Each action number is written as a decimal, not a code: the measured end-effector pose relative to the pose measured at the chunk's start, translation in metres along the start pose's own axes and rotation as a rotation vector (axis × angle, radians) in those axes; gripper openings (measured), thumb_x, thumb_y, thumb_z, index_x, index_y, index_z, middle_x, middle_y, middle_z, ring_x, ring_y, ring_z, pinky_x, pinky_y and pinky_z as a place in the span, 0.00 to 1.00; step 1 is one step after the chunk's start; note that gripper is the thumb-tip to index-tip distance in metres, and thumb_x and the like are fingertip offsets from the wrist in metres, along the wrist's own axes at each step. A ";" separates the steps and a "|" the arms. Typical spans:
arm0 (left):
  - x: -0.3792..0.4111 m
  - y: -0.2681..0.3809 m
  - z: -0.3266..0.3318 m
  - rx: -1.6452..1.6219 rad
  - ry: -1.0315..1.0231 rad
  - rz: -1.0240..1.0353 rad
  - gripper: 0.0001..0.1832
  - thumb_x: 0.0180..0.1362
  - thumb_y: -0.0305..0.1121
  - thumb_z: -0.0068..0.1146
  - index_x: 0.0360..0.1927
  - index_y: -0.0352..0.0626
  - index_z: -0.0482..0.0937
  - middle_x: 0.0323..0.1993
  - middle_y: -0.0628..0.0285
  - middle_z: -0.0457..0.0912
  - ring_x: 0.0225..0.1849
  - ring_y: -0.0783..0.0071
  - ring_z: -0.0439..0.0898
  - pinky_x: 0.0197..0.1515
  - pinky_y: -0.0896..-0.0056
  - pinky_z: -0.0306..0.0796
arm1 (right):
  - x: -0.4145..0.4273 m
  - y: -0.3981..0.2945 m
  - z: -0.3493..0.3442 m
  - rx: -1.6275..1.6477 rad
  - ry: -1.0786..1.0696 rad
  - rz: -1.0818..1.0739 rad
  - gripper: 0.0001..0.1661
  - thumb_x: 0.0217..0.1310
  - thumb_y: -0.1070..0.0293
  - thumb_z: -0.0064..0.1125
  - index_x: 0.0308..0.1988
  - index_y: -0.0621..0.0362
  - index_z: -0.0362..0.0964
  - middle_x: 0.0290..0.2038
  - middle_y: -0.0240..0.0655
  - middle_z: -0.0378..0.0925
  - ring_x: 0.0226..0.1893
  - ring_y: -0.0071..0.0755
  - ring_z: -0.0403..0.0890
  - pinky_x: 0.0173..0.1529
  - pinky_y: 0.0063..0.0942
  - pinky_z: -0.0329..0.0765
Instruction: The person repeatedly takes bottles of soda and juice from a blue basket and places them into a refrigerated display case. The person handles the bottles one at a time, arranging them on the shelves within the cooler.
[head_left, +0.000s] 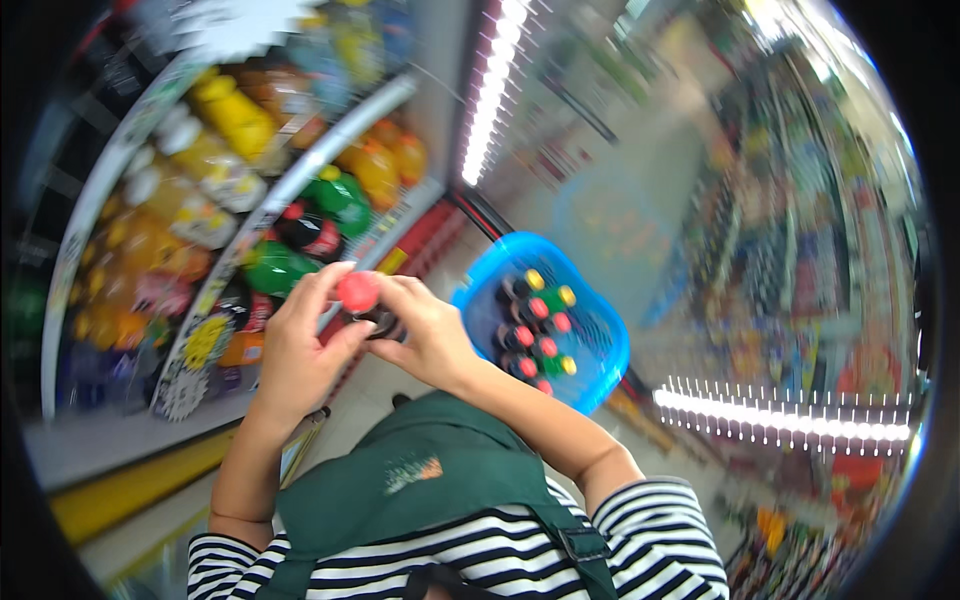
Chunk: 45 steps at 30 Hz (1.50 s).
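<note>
A dark soft-drink bottle with a red cap (358, 291) is held upright in front of my chest. My left hand (304, 330) grips it from the left, thumb and fingers around the neck just under the cap. My right hand (427, 330) holds its other side, with the thumb and fingertips against the bottle. The hands hide most of the bottle's body. Beyond my right forearm, a blue plastic basket (619, 337) holds several bottles with red or yellow caps, some dark and some green.
A refrigerated drinks cabinet to my left has slanting shelves (300, 176) packed with bottles, including green bottles (349, 202) and orange bottles (379, 169). Its glass door (637, 217) stands open on the right, edged by lit LED strips (780, 420), and reflects the basket. I wear a green apron (405, 495).
</note>
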<state>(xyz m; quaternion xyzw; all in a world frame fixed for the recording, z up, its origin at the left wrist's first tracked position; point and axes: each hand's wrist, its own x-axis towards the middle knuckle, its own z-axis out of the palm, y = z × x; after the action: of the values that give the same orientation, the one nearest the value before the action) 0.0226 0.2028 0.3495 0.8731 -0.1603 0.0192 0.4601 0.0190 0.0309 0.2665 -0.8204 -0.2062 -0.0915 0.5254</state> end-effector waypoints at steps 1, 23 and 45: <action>-0.002 0.008 -0.022 0.029 0.026 0.040 0.31 0.49 0.26 0.69 0.59 0.38 0.72 0.51 0.51 0.78 0.53 0.56 0.80 0.56 0.62 0.73 | 0.018 -0.018 -0.002 0.056 -0.014 -0.020 0.46 0.43 0.67 0.73 0.65 0.51 0.64 0.52 0.47 0.75 0.48 0.56 0.81 0.49 0.42 0.81; 0.029 0.081 -0.354 0.720 0.968 0.461 0.28 0.59 0.29 0.62 0.64 0.40 0.69 0.48 0.53 0.76 0.43 0.61 0.80 0.47 0.65 0.75 | 0.344 -0.308 0.093 0.377 -0.094 -0.891 0.47 0.48 0.71 0.75 0.66 0.58 0.60 0.43 0.39 0.83 0.30 0.22 0.78 0.38 0.23 0.77; 0.026 0.026 -0.278 0.451 0.791 0.330 0.23 0.59 0.18 0.55 0.59 0.36 0.73 0.51 0.53 0.77 0.49 0.61 0.80 0.51 0.65 0.74 | 0.299 -0.263 0.105 0.020 0.340 -0.950 0.32 0.49 0.76 0.57 0.56 0.71 0.63 0.46 0.54 0.73 0.49 0.60 0.73 0.54 0.46 0.73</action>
<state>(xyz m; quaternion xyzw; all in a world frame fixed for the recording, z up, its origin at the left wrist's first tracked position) 0.0711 0.4071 0.5348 0.8397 -0.1011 0.4566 0.2760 0.1666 0.2938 0.5478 -0.6044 -0.4693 -0.4507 0.4596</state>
